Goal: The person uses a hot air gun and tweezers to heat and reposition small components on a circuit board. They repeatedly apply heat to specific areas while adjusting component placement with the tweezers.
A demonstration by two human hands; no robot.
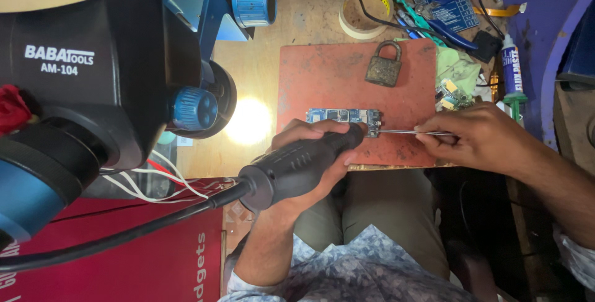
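Observation:
My left hand (305, 137) grips a thick black hot-air tool handle (297, 164) with a black cable trailing left; its nozzle end points at a small blue circuit board (342, 116). The board lies on a worn red mat (347, 72). My right hand (480, 139) pinches thin metal tweezers (409, 132), whose tip touches the board's right end. Both hands hover over the mat's near edge.
A rusty padlock (384, 64) rests on the mat behind the board. A large black and blue microscope (93, 72) fills the left, its lamp lighting a bright spot (248, 122). Tape rolls (362, 10), pliers, a glue tube (512, 66) and a red box (124, 252) surround the work.

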